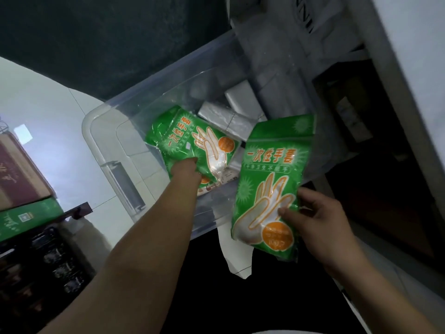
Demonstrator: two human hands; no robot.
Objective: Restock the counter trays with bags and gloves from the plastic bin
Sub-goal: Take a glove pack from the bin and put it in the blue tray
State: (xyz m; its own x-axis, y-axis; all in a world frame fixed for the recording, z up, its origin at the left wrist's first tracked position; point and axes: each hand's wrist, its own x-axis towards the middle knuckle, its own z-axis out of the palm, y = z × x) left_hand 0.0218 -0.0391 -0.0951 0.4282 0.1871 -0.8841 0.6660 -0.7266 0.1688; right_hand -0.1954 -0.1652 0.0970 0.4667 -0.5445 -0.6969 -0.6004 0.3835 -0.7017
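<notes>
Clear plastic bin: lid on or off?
Off: the left hand reaches into the clear plastic bin and grips a green glove packet there.

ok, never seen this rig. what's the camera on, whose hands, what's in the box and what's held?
No robot: one camera worn on a person's head, looking down at their bare hands. The left hand reaches into a clear plastic storage bin and grips a green plastic packet of disposable gloves inside it. The right hand holds a second green glove packet over the bin's near edge, thumb on its front. Also in the bin: silvery-white folded bag bundles.
</notes>
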